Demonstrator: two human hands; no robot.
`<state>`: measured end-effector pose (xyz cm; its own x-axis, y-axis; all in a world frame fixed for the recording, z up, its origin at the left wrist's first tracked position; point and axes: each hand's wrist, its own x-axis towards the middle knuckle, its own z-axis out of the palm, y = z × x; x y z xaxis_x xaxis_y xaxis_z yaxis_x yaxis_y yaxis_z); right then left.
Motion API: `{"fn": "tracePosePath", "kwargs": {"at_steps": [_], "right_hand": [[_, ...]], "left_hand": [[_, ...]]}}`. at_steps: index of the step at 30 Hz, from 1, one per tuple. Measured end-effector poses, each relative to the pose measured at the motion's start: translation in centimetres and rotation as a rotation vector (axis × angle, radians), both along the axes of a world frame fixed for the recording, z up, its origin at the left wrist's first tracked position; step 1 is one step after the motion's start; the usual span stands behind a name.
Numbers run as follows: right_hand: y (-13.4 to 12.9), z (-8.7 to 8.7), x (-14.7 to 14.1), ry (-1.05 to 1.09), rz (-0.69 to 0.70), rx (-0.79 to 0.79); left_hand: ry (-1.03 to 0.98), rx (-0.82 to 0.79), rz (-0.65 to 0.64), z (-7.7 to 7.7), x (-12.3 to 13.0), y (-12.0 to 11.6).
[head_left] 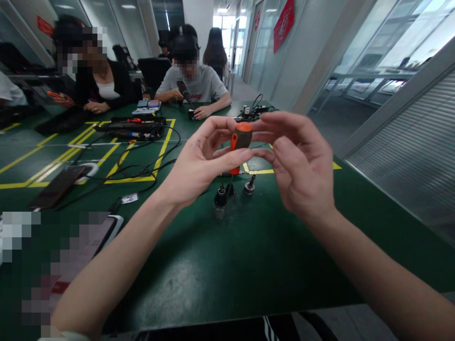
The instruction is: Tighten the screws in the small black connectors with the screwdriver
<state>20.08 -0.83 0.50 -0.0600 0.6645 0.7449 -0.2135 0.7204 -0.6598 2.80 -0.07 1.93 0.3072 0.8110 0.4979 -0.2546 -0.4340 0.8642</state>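
Nearly upright above green table (256, 265), screwdriver (244, 138) pinched by handle between thumb and fingers of left hand (201, 163); right hand (305, 166) curled alongside, can't tell whether gripping. Near shaft's lower end, black fitting (220, 195), small knob (249, 187). Farther left, tool case (116, 127). Far side, co-worker (209, 83) holding drill (184, 91).

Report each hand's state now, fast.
Left hand: closed, holding the orange-and-dark screwdriver.
Right hand: partly open, loosely curled beside it; whether its fingertips touch it cannot be told.
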Motion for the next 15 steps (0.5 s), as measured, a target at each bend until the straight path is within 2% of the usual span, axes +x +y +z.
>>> {"fn": "tracePosePath", "kwargs": {"at_steps": [3,5,7,10,13,15], "right_hand": [[0.3,2.2,-1.8,0.000,-0.102,0.095],[0.5,2.4,-2.4,-0.037,-0.191,0.116],[0.8,2.0,-2.6,-0.077,-0.208,0.090],[1.2,1.5,-2.2,-0.092,-0.114,0.030],[1.5,1.4,-2.1,-0.067,0.036,-0.063],[1.3,1.5,-2.4,-0.058,0.093,-0.134]], "left_hand": [[0.011,0.107,0.052,-0.4,0.1,0.2],[0.044,0.189,0.116,-0.6,0.1,0.4],[0.072,0.240,0.151,-0.9,-0.1,0.7],[0.076,0.247,0.108,-1.5,-0.7,1.7],[0.086,0.194,-0.051,-2.5,-1.8,2.7],[0.131,0.099,-0.123,-3.5,-2.6,2.8]]}}
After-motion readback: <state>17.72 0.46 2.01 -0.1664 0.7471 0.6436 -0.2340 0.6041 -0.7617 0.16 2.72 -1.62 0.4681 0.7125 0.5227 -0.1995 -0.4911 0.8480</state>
